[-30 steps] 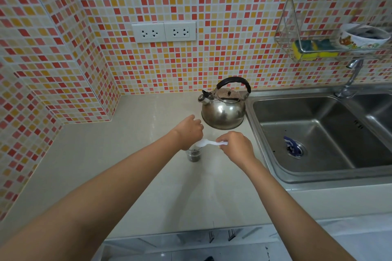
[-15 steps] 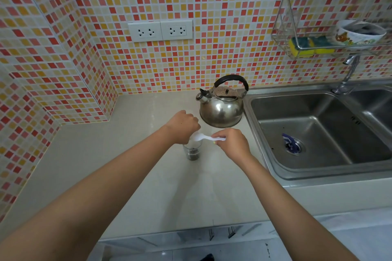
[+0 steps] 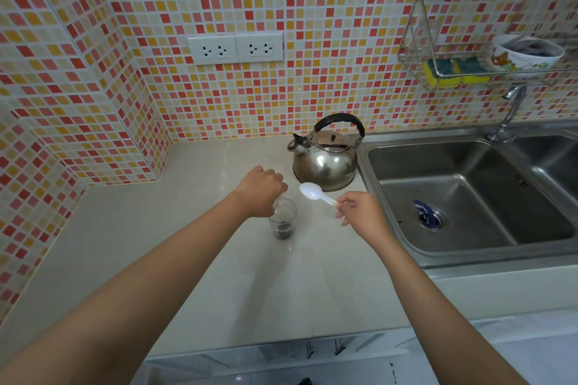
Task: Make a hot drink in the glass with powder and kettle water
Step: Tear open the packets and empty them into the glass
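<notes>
A small clear glass (image 3: 284, 219) with dark powder at its bottom stands on the pale counter (image 3: 194, 247). My left hand (image 3: 260, 194) is curled around the glass's rim from the left. My right hand (image 3: 362, 213) pinches the handle of a white plastic spoon (image 3: 311, 191), whose bowl hovers just right of and above the glass, in front of the kettle. The steel kettle (image 3: 325, 163) with a black handle stands behind the glass, its spout pointing left.
A steel sink (image 3: 469, 247) lies right of the kettle, with a blue scrap (image 3: 423, 214) at its drain and a tap (image 3: 510, 112) behind. A wire rack (image 3: 416, 40) on the tiled wall holds sponges (image 3: 450, 72) and a bowl (image 3: 525, 55). Wall sockets (image 3: 235, 48) sit above the counter.
My right hand has lifted the spoon off the glass's rim and drawn it to the right. My left hand stays at the glass.
</notes>
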Demonstrator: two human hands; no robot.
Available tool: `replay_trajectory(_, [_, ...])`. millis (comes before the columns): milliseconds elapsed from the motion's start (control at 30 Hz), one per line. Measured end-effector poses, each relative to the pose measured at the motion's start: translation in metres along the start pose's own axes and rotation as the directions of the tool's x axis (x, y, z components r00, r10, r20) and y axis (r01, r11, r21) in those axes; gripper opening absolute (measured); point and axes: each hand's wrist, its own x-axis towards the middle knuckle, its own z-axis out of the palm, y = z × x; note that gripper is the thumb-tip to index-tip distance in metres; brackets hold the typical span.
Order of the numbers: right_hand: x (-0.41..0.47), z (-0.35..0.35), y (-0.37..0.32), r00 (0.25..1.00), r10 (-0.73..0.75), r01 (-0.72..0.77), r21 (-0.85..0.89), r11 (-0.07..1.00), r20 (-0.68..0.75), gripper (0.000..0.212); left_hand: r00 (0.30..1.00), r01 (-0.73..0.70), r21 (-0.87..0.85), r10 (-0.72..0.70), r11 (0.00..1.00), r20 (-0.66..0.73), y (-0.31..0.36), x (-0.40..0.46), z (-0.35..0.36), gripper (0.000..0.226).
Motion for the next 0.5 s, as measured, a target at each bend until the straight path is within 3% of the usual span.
replay_trajectory(100, [0.001, 0.005, 0.016, 0.966, 0.252, -0.238, 0.19, 0.953, -0.054, 0.018, 1.0, 0.023, -0.024, -0.023, 0.999, -0.004, -0.001, -0.002, 0.003, 0.046])
replay_trajectory(167, [0.001, 0.016, 0.027, 0.925, 0.377, -0.354, 0.236, 0.905, -0.057, 0.029, 0.999, 0.035, -0.039, -0.035, 0.999, -0.007, -0.002, -0.002, 0.004, 0.047])
replay_trajectory(233, [0.0, 0.029, 0.037, 0.892, 0.452, -0.434, 0.245, 0.867, -0.017, 0.024, 0.999, 0.045, -0.054, -0.045, 0.998, -0.007, -0.001, -0.003, 0.004, 0.048])
replay_trajectory(300, [0.0, 0.041, 0.046, 0.874, 0.486, -0.474, 0.236, 0.848, 0.01, 0.018, 0.999, 0.052, -0.068, -0.052, 0.996, -0.002, 0.0, -0.005, 0.004, 0.048])
replay_trajectory(433, [0.001, 0.057, 0.059, 0.872, 0.489, -0.487, 0.085, 0.869, -0.014, 0.034, 0.998, 0.055, -0.084, -0.056, 0.995, -0.002, 0.002, -0.008, 0.003, 0.047])
replay_trajectory(500, [0.0, 0.06, 0.061, 0.88, 0.474, -0.473, 0.039, 0.88, -0.021, 0.022, 0.998, 0.062, -0.094, -0.063, 0.994, -0.001, 0.003, -0.009, 0.003, 0.047])
